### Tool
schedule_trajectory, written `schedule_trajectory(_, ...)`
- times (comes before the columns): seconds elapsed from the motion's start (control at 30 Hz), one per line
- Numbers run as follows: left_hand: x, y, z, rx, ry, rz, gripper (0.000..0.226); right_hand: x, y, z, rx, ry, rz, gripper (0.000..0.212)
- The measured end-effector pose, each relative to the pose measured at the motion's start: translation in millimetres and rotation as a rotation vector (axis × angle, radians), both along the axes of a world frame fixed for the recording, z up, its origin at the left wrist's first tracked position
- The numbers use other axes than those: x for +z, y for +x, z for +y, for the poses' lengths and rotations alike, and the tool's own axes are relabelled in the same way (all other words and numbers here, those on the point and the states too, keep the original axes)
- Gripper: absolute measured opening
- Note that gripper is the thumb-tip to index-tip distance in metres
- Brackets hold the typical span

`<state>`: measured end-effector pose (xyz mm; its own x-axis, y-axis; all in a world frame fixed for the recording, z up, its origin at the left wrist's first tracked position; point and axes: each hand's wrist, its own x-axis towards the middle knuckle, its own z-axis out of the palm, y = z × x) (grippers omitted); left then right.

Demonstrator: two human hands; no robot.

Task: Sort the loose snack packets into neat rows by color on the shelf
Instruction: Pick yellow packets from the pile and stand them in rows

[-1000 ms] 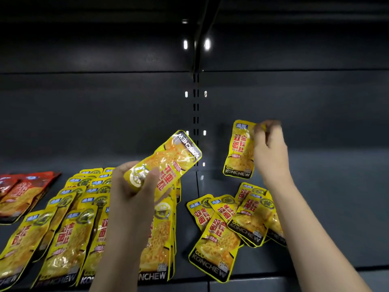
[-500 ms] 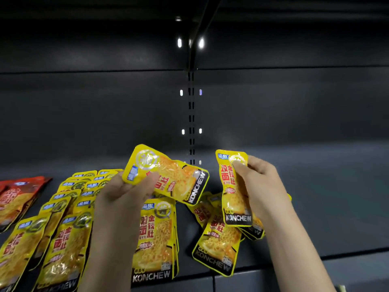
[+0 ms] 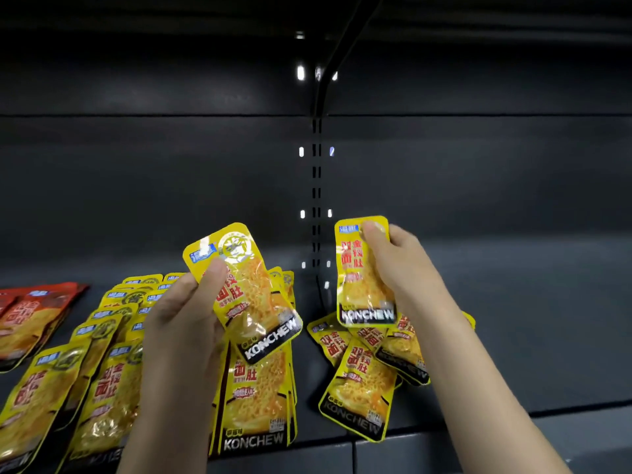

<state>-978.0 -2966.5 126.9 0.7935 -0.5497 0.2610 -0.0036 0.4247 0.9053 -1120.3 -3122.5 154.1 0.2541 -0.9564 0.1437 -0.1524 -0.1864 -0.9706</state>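
Both packets had turned upright | left hand point(image 3: 181, 323) gripped 1 glossy yellow foil snack packet point(image 3: 246, 292) | right hand point(image 3: 396, 265) pinched another yellow foil packet point(image 3: 359, 278) | dark grey metal shelf point(image 3: 513, 336)

We hold a yellow packet point(image 3: 251, 295) in our left hand point(image 3: 184, 323), thumb pressed on its face, tilted with its black band down to the right. Our right hand point(image 3: 403, 271) pinches a second yellow packet point(image 3: 362, 278) upright by its top edge. Below lies a dark shelf point(image 3: 513, 319). Yellow rows point(image 3: 102, 371) cover its left part, with a neat stack point(image 3: 256, 398) under the left hand. Red packets point(image 3: 30, 319) lie at the far left. A loose yellow heap point(image 3: 362, 374) sits beneath the right hand.
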Motion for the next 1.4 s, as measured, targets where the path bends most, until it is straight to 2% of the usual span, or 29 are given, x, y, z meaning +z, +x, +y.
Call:
schedule_trajectory(0.1,3,2,4,0.057,-0.011,0.119,0.040,5,22,-18,0.024,-0.032,0.031,0.028)
schedule_trajectory(0.27,0,7,10,0.062,-0.061,0.152,0.038,3,45,-50,0.243,0.267,0.131,0.008)
schedule_trajectory(0.4,-5,9,12,0.048,-0.090,0.192,0.035,-2,46,-71,0.286,0.335,0.177,0.020)
schedule_trajectory(0.47,-7,10,10,0.055,-0.081,0.195,0.036,-5,46,-78,0.276,0.304,0.206,0.030)
schedule_trajectory(0.57,-8,10,8,0.062,-0.056,0.191,0.036,-9,47,-85,0.235,0.159,0.346,0.039)
schedule_trajectory(0.7,-3,7,2,0.039,-0.037,0.203,0.037,-13,46,-87,0.253,0.012,0.492,0.026)
schedule_trajectory(0.77,0,6,-3,0.018,-0.024,0.182,0.036,-18,47,-87,0.299,0.013,0.571,0.013)
schedule_trajectory(0.83,2,9,-12,0.016,0.052,0.088,0.043,-27,51,-88,0.309,0.048,0.612,0.014)
schedule_trajectory(0.9,5,17,-24,0.007,0.151,-0.004,0.049,-38,55,-91,0.263,0.104,0.598,0.024)
schedule_trajectory(1.03,15,31,-44,-0.011,0.235,-0.040,0.042,-54,61,-95,0.195,0.113,0.593,0.032)
schedule_trajectory(1.13,22,36,-48,0.002,0.247,-0.069,0.036,-52,59,-96,0.145,0.031,0.491,0.028)
schedule_trajectory(1.3,26,42,-45,-0.001,0.247,-0.046,0.034,-40,50,-89,0.058,-0.251,0.304,0.029)
schedule_trajectory(1.4,22,43,-47,-0.006,0.255,-0.046,0.037,-39,50,-88,0.061,-0.305,0.296,0.029)
